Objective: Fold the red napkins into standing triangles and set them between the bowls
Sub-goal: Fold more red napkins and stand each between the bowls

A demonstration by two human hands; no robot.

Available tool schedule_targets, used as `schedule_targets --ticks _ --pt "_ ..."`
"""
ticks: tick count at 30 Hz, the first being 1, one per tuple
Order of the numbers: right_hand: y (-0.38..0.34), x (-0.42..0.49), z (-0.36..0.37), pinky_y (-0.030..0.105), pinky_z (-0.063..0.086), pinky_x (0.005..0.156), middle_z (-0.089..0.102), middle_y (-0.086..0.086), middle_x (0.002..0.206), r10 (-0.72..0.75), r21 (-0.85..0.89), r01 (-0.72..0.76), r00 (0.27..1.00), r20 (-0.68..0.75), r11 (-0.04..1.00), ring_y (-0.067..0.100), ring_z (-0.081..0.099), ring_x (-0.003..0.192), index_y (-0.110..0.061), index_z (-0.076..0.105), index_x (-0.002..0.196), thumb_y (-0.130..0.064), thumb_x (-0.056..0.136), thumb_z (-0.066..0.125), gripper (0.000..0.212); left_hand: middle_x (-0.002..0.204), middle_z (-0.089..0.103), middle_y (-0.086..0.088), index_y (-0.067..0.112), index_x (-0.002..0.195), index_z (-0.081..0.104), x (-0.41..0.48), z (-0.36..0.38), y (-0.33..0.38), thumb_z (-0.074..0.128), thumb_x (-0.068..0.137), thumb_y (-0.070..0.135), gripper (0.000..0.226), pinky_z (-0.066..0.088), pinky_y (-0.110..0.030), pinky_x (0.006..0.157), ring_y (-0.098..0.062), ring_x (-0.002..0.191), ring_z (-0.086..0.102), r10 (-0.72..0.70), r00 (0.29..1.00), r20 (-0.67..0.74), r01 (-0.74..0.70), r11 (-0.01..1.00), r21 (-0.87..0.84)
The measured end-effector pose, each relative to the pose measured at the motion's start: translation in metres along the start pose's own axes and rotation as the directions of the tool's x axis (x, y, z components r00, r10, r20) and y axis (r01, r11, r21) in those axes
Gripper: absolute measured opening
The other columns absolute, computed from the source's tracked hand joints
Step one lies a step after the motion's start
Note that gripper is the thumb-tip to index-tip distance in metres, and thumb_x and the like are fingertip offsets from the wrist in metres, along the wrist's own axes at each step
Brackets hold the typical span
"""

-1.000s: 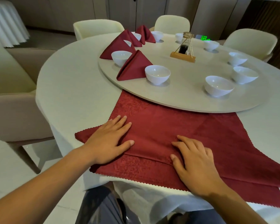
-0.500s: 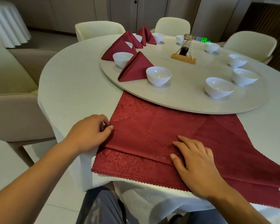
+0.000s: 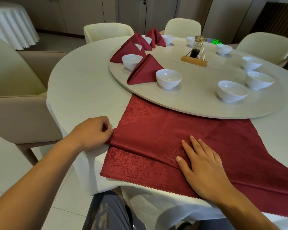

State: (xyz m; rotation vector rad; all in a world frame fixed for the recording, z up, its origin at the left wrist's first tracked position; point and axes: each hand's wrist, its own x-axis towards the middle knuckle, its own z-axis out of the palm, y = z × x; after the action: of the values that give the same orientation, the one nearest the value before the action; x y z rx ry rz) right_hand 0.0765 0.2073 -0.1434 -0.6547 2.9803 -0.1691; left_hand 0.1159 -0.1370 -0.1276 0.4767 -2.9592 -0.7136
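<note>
Red napkin (image 3: 156, 130): damask-patterned cloth with zigzag-cut edges, lying flat on the near part of the bench (image 3: 83, 90); its far end slips under the turntable rim, and a smoother folded layer crosses it with a straight crease running left to right.
Left hand (image 3: 91, 133): fingers curled, pinching the left end of that crease at the napkin's left edge.
Right hand (image 3: 204, 168): fingers straight and slightly spread, palm pressed flat on the folded layer, right of the middle.
Bench: round, under a matte white cloth.
Turntable (image 3: 198, 107): pale, flat, round disc with a fine grain.
Folded napkins: 4 red standing triangles on the turntable's left side; the nearest folded napkin (image 3: 145, 72) stands between 2 bowls.
Bowls: glossy white, round and footed, spaced along the turntable's edge; the nearest bowl (image 3: 168, 78) sits just beside that triangle.
Stand (image 3: 194, 61): wooden base with thin metal rods around a glass bottle of dark liquid, near the turntable's middle.
</note>
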Motion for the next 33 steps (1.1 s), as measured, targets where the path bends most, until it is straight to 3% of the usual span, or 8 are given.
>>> schedule_targets --ticks 6,9,16,19,21,23,26,33 --pt "0.0 0.001 -0.006 0.038 0.002 0.125 -0.002 -0.008 0.168 -0.023 -0.014 0.023 1.0 -0.008 1.0 0.014 -0.006 0.154 -0.041 0.011 0.158 -0.076 0.079 -0.006 0.088 0.078 0.066 0.014 0.032 0.081 0.062 0.003 0.002 -0.004 0.065 0.092 0.025 0.013 0.053 -0.037 0.075 -0.01 0.078 0.06 0.011 1.0 0.002 -0.011 1.0 -0.03" --pt "-0.006 -0.003 -0.01 0.029 0.0 0.122 -0.002 -0.013 0.167 -0.149 0.044 0.151 0.988 -0.037 0.988 0.008 -0.009 0.153 -0.043 0.016 0.157 -0.074 0.086 0.005 0.079 0.081 0.067 0.014 0.034 0.082 0.062 0.002 0.006 -0.008 0.064 0.095 0.026 0.016 0.053 -0.039 0.075 -0.01 0.081 0.061 0.026 0.999 -0.044 -0.028 0.997 -0.065" --pt "-0.012 0.0 0.0 0.028 -0.002 0.122 0.0 -0.019 0.166 -0.246 0.04 0.244 0.969 0.025 0.969 0.003 -0.009 0.152 -0.05 0.017 0.155 -0.074 0.088 -0.001 0.073 0.082 0.059 0.016 0.033 0.085 0.054 -0.001 0.013 -0.003 0.064 0.096 0.042 0.017 0.036 -0.031 0.06 -0.009 0.079 0.055 0.024 0.987 -0.156 -0.025 1.0 0.001" --pt "-0.011 0.0 0.002 0.028 -0.004 0.122 -0.002 -0.02 0.166 -0.249 0.017 0.248 0.968 0.025 0.969 0.002 -0.012 0.151 -0.053 0.014 0.154 -0.073 0.09 -0.002 0.07 0.098 0.061 0.005 0.025 0.099 0.062 -0.006 0.016 0.005 0.059 0.098 0.043 0.018 0.045 -0.035 0.071 -0.022 0.095 0.059 0.088 0.969 -0.231 -0.054 0.987 0.149" --pt "-0.011 0.0 0.002 0.028 -0.005 0.122 -0.005 -0.02 0.166 -0.25 0.009 0.249 0.968 0.035 0.968 0.003 -0.014 0.151 -0.053 0.011 0.154 -0.072 0.089 -0.004 0.07 0.119 0.064 -0.004 0.018 0.116 0.067 -0.014 0.021 0.031 0.048 0.099 0.036 0.031 0.048 -0.04 0.094 -0.03 0.114 0.059 0.268 0.924 -0.272 -0.218 0.955 0.201" --pt "-0.011 0.0 0.002 0.029 -0.006 0.122 -0.009 -0.019 0.166 -0.259 0.0 0.259 0.965 0.047 0.966 0.003 -0.016 0.151 -0.052 0.008 0.155 -0.07 0.089 -0.008 0.071 0.15 0.053 -0.005 0.015 0.14 0.058 -0.029 0.034 0.069 0.04 0.1 0.031 0.047 0.027 -0.03 0.119 -0.025 0.141 0.045 0.448 0.887 -0.112 -0.438 0.893 0.103" --pt "-0.009 0.0 0.001 0.027 -0.013 0.12 -0.017 -0.017 0.165 -0.28 -0.013 0.282 0.957 0.08 0.959 0.002 -0.023 0.149 -0.045 -0.001 0.157 -0.064 0.088 -0.013 0.072 0.171 0.008 -0.002 0.014 0.163 0.015 -0.054 0.064 0.109 0.027 0.11 0.035 0.058 -0.009 -0.019 0.121 -0.012 0.157 0.002 0.535 0.82 0.205 -0.553 0.832 0.04" --pt "-0.007 -0.001 0.002 0.029 -0.017 0.12 -0.025 -0.012 0.163 -0.297 -0.06 0.304 0.949 0.111 0.951 0.002 -0.029 0.146 -0.027 -0.016 0.158 -0.059 0.089 -0.011 0.076 0.166 -0.024 0.005 0.021 0.161 -0.012 -0.068 0.076 0.087 -0.009 0.095 0.062 0.077 -0.018 -0.032 0.123 -0.006 0.149 -0.03 0.354 0.895 0.272 -0.428 0.852 0.3"
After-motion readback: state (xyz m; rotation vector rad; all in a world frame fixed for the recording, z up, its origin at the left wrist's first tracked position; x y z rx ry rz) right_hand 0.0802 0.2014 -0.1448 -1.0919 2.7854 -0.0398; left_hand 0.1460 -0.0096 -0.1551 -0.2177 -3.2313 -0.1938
